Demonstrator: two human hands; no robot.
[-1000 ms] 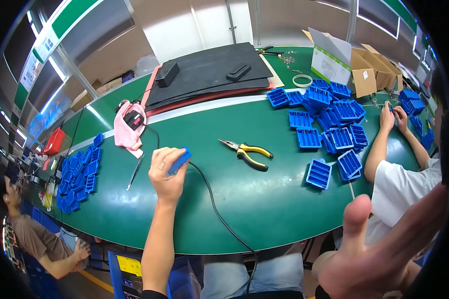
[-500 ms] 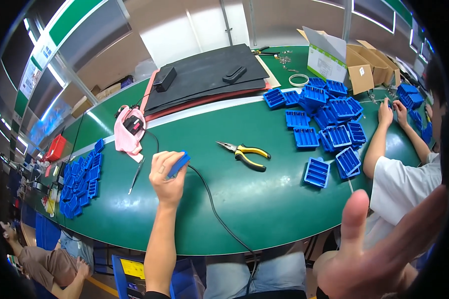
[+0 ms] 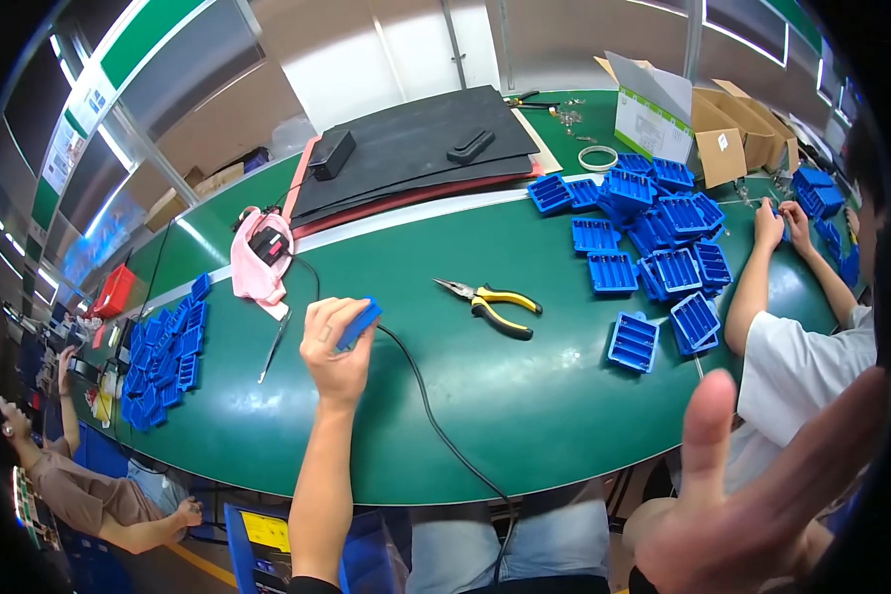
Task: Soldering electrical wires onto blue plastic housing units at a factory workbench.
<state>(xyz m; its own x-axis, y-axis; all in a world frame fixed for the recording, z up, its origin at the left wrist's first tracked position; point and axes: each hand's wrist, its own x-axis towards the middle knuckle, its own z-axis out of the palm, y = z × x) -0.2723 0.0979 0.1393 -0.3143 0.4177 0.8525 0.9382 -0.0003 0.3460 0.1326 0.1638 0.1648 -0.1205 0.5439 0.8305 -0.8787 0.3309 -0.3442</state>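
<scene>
My left hand (image 3: 335, 351) is closed round a blue plastic battery holder (image 3: 359, 324), held just above the green table; its fingers hide most of the piece. My right hand (image 3: 733, 495) is raised close to the camera at the lower right, thumb up and apart from the stretched fingers, holding nothing that I can see. Between the hands, pliers (image 3: 493, 307) with yellow-and-black handles lie on the table, jaws apart. Left of my left hand are metal tweezers (image 3: 275, 346). A single battery holder (image 3: 633, 343) lies at the right, slots facing up.
Blue holders form a heap (image 3: 663, 223) at the right and another pile (image 3: 161, 361) at the left. A black cable (image 3: 426, 401) crosses the table (image 3: 525, 426). Black sheets (image 3: 396, 158), a pink cloth (image 3: 254, 262) and cartons (image 3: 653, 109) stand behind. Co-workers sit at right and left.
The view has shifted slightly, while both my hands keep their pose. At the left, a co-worker's arm is now raised toward the table.
</scene>
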